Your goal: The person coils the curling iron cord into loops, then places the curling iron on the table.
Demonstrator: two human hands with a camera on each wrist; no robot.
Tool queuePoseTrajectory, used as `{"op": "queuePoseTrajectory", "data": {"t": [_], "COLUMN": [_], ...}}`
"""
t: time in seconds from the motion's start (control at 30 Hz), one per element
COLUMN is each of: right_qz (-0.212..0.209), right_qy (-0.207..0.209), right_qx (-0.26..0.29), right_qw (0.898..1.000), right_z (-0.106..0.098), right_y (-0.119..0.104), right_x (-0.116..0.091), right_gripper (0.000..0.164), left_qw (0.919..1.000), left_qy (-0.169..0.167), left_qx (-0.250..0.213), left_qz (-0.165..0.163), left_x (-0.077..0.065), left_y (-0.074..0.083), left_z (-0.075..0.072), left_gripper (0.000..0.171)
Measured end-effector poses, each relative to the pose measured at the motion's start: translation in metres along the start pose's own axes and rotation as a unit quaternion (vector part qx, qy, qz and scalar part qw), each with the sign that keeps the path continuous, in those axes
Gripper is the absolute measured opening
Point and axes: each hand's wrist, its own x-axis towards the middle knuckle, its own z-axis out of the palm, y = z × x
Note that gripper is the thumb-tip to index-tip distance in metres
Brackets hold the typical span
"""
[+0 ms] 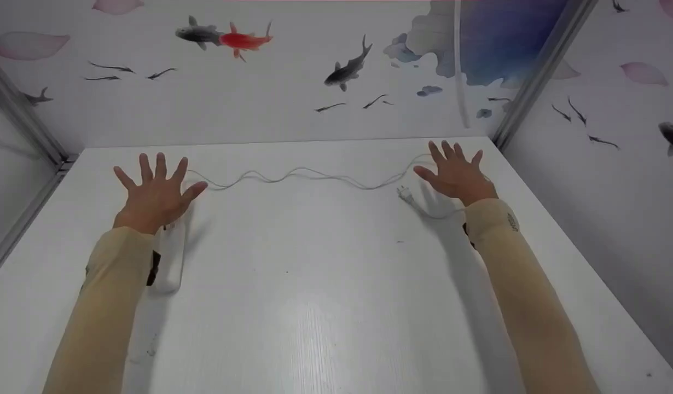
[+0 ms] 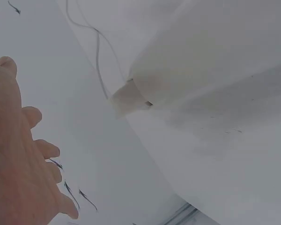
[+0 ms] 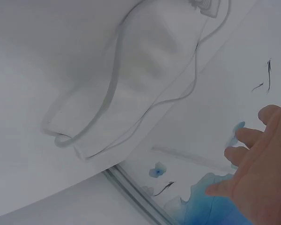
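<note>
My left hand [image 1: 153, 200] is held with its fingers spread over the far end of a long white power strip [image 1: 171, 262], which lies lengthwise on the table beside the left forearm. Much of the strip is hidden by hand and sleeve. At the right, my other hand [image 1: 458, 178] also has its fingers fanned out, near a white two-prong plug [image 1: 405, 195]. A thin white cord [image 1: 314, 176] runs in waves along the back of the table between the hands. In the wrist views, the left palm [image 2: 18, 159] and right palm [image 3: 260, 173] hold nothing.
The white table [image 1: 314, 273] ends at a back wall panel [image 1: 293, 104] printed with fish. Metal posts [image 1: 539, 76] stand at the back corners, with a side panel [image 1: 615, 180] at the right. More cord [image 3: 114, 75] loops near the right hand.
</note>
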Motion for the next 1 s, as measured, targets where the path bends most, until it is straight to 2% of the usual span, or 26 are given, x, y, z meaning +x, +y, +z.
{"op": "queuePoseTrajectory", "data": {"t": [0.17, 0.43, 0.63, 0.8, 1.0], "right_qz": [-0.010, -0.023, 0.004, 0.022, 0.007], "right_qy": [-0.003, -0.029, -0.067, -0.108, -0.100], "right_qx": [-0.005, 0.028, 0.057, 0.093, 0.108], "right_qw": [1.000, 0.999, 0.996, 0.990, 0.989], "right_z": [0.006, 0.018, 0.035, 0.049, 0.058], "right_y": [-0.003, -0.008, -0.003, 0.001, -0.001], "right_x": [-0.001, -0.003, -0.006, -0.010, -0.011], "right_gripper": [0.081, 0.083, 0.091, 0.093, 0.086], "left_qw": [0.9995, 0.9910, 0.9884, 0.9847, 0.9839], "left_qy": [-0.019, -0.086, -0.086, -0.096, -0.087], "left_qx": [-0.018, -0.076, -0.063, -0.076, -0.078], "left_qz": [-0.019, -0.069, -0.108, -0.123, -0.135], "left_x": [-0.008, -0.020, -0.030, -0.035, -0.038], "left_y": [-0.015, -0.030, -0.035, -0.029, -0.022], "left_z": [0.005, 0.025, 0.039, 0.045, 0.050], "left_gripper": [0.094, 0.107, 0.108, 0.105, 0.103]}}
